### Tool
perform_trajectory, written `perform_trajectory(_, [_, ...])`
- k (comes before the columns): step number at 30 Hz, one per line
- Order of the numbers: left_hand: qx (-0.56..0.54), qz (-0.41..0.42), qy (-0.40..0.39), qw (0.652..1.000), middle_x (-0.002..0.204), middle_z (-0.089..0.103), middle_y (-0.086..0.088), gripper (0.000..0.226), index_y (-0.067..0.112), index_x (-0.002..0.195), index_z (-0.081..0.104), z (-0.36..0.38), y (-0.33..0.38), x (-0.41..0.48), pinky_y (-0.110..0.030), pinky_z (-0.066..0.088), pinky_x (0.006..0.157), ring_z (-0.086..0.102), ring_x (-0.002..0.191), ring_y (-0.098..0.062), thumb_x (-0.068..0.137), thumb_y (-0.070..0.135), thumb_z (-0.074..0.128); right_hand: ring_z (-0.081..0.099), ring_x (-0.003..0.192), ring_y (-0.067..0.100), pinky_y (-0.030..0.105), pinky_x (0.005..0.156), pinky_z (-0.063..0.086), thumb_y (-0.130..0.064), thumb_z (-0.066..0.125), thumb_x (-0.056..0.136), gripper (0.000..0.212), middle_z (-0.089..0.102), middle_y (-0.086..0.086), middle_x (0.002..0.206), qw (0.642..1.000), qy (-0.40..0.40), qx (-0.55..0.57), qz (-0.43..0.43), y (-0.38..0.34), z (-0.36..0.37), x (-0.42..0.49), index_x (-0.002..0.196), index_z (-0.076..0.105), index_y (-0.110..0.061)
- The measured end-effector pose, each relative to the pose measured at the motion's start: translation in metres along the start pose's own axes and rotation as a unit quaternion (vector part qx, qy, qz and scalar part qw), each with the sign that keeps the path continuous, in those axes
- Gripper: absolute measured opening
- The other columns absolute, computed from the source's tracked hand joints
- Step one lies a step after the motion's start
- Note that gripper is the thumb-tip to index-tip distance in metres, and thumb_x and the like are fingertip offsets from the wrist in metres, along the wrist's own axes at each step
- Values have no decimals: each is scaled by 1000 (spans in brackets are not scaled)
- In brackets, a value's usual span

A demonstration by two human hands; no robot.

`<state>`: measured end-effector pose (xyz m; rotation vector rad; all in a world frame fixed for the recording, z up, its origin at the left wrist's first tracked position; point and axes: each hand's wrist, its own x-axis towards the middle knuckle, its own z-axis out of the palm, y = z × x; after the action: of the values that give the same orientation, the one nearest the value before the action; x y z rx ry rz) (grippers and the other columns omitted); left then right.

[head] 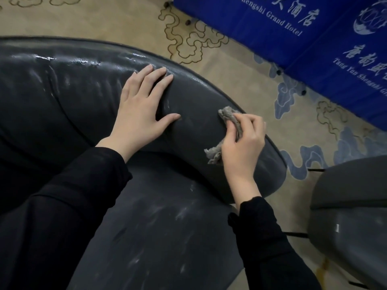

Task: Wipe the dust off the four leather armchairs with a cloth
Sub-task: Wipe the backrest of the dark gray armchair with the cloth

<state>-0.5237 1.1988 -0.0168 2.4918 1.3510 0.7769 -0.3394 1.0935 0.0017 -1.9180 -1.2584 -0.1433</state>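
The cloth [227, 115], limp and light by the look of it, sits bunched on the padded rim of the armchair [62, 91] toward three o'clock, gripped mid-wad by the curled fingers [252, 122] of the right hand [243, 143]. The left hand [140, 109] lies flat at its ten o'clock, fingers wide, on leather that looks slick and yielding.

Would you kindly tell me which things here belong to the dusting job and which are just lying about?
Job: cloth, gripped by right hand; armchair, with left hand resting flat on its back; second armchair at right.
Lying about: banner; carpet.
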Motion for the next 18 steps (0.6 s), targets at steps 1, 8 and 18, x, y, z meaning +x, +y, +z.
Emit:
perform_trajectory(1, [-1,0,0,1000,155,30,-2,76,16,149,34,0,0,0,-38,1,120,14,147,-23,86,49,61,52,88,26,19,82,38,-3,62,86,12,57,12,94,1000,13,-4,4,1,0,2,97,67,-1])
perform_trajectory(8, [-5,1,-9,1000,155,29,-2,76,16,149,34,-3,1,-1,-38,0,120,13,147,-23,86,51,59,52,90,26,18,85,38,-1,62,87,13,56,12,96,1000,14,-20,1,15,-14,-17,99,67,1])
perform_trajectory(18, [-28,77,-51,995,155,31,-4,92,14,150,33,20,62,-3,-44,11,121,19,146,-25,77,66,54,53,89,26,24,80,41,-6,61,87,12,55,11,93,1000,-4,-12,10,15,-11,20,96,68,-2])
